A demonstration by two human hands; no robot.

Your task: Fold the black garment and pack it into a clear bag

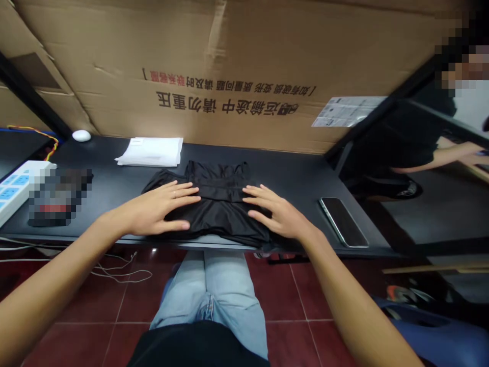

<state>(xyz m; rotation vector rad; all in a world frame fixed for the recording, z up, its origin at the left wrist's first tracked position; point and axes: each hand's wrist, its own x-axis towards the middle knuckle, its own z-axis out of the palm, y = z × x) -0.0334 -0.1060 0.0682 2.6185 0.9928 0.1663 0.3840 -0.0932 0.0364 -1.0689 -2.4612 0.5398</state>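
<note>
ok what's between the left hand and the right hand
A folded black garment lies between the left hand and the right hand, with both hands resting flat on it, as the head view shows.

The person's left hand (160,206) and right hand (275,211) are both lying flat with palm down and fingers spread open. The left forearm (57,275) and right forearm (351,306) come inward, and the fingertips of two hands point to each other with a small gap.

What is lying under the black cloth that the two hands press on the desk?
The black sleeveless garment lies on the black desk, under the left hand and right hand. The part beneath it is covered, so nothing there can be seen.
</note>
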